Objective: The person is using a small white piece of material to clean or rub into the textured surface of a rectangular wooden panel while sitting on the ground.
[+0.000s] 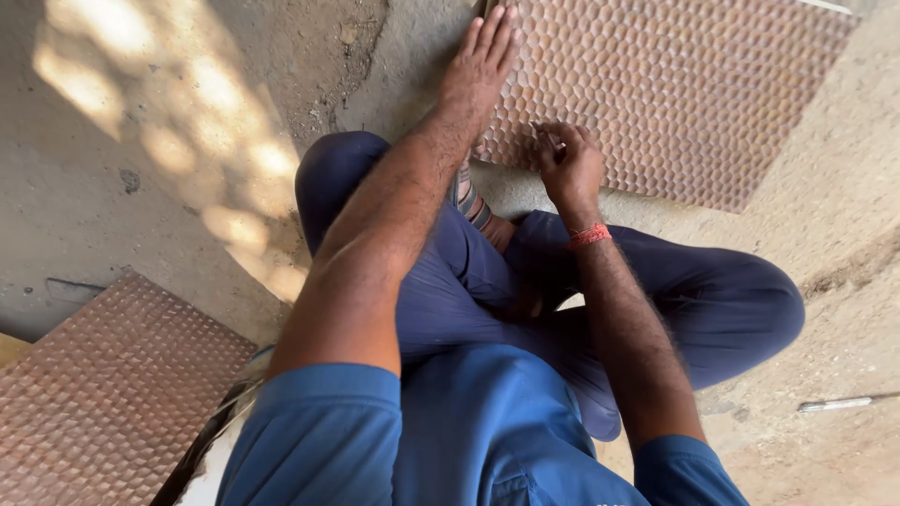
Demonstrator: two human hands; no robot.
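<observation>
Head view: left hand (480,64) flat on tile (675,89).

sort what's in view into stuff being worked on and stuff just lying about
In hand:
- textured tile on the floor ahead
- left hand, flat on its edge
- right hand, fingers closed at its near edge; what they pinch cannot be told

Lying about:
- second textured tile, lower left
- thin pale rod, right

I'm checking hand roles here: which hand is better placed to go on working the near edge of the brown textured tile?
Probably the right hand: its curled fingers sit on the brown hexagon-textured tile at its near edge. The left hand lies flat, pressing on the tile's left corner.
</observation>
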